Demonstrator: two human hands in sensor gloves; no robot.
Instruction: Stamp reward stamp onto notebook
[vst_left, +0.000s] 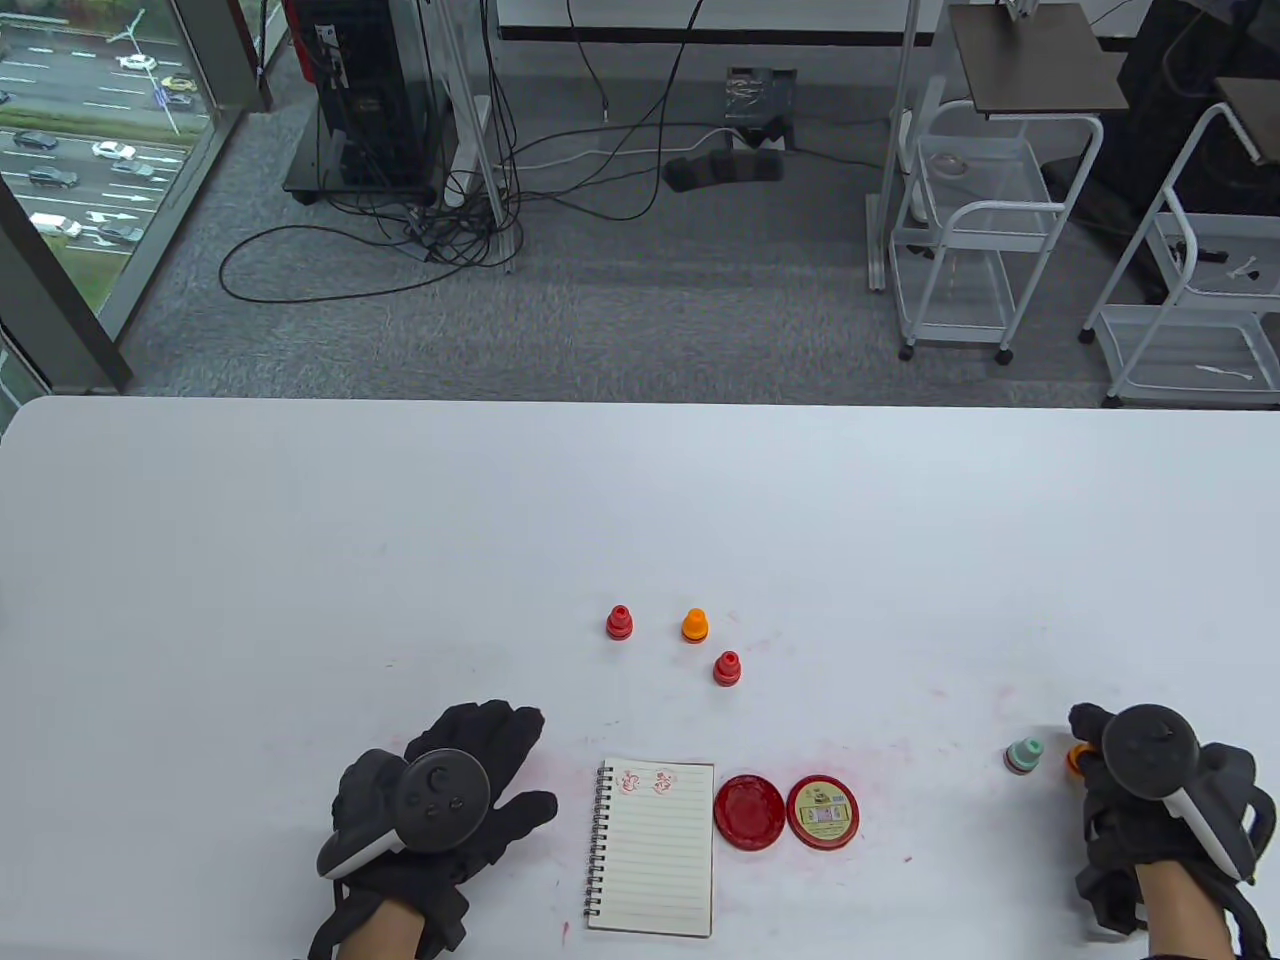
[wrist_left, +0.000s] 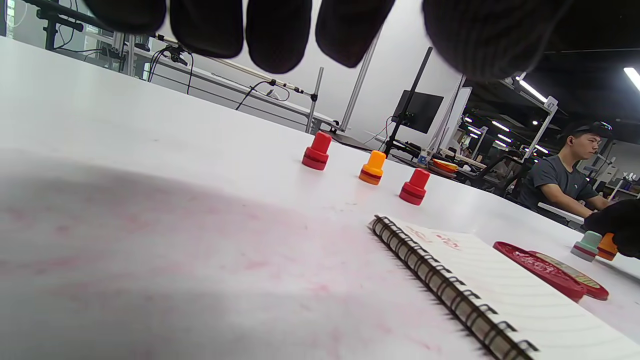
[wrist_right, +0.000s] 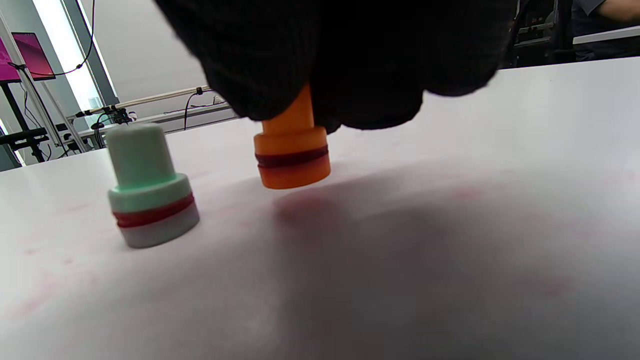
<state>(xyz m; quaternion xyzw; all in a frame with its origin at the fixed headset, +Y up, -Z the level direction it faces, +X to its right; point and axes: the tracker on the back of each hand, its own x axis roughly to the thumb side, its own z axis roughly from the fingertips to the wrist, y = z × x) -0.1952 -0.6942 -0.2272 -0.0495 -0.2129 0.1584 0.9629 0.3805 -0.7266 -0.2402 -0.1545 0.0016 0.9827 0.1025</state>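
Lower right of the table view: right hand (vst_left: 1140, 800) pinches the handle of a small orange plastic stamp (wrist_right: 292, 150), its base just off the white table (vst_left: 300, 550), beside an upright mint-green stamp (vst_left: 1023, 755). Left hand (vst_left: 450, 800) lies flat with fingers spread, grasping nothing, left of the spiral-bound lined notebook (vst_left: 655, 850). Round red ink pad (vst_left: 749, 812) touches the notebook's right edge
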